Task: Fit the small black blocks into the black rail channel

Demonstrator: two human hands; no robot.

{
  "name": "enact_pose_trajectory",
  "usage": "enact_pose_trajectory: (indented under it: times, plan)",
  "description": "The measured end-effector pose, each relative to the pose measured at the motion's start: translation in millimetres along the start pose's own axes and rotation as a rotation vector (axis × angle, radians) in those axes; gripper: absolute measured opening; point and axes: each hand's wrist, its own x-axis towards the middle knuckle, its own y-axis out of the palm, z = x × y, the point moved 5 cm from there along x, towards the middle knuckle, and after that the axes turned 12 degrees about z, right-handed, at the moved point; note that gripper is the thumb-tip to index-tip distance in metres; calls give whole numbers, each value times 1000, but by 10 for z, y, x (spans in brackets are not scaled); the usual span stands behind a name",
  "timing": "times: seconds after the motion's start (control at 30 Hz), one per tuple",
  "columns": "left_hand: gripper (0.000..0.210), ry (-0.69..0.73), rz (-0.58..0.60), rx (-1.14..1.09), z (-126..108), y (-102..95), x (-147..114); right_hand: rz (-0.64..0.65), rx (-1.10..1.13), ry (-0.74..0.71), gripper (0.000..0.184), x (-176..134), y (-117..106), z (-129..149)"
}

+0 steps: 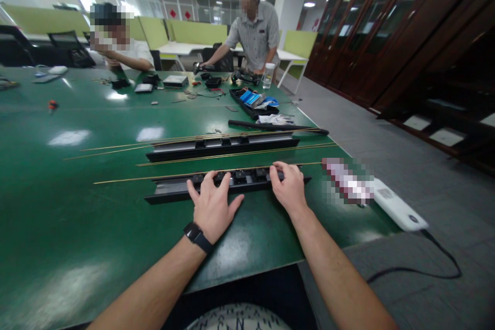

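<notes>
A long black channel-shaped rail (166, 198) lies across the green table before me, with several small black blocks (240, 177) set along its inside. A thin brass-coloured rod (127, 181) runs along its far edge and sticks out past both ends. My left hand (213, 205), with a dark watch on the wrist, rests with spread fingers on the rail and blocks. Near the rail's right end, my right hand (289, 185) has thumb and fingertips closed at the rod; its exact grip is partly hidden.
A second black rail (181, 152) lies behind, with more thin rods (232, 154) around it. To the right are a blurred-out item (344, 180) and a white corded device (398, 205) at the table edge. Farther back are a tool case (253, 103), white gloves (276, 120) and two people.
</notes>
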Motion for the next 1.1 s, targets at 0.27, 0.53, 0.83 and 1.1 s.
enact_pose_trajectory:
  times: [0.27,0.53,0.83,1.1]
  plan:
    - [65,7,31,7,-24,15,2,0,-10,-1,33,-3,-8,0]
    - [63,-2,31,-13,-11,34,3,5,-11,1,33,-7,-19,7]
    - [64,4,41,-7,-5,54,6,3,-14,-1,34,2,-20,14]
    - [62,2,45,-1,-9,45,12,0,-17,-2,33,-4,-22,9]
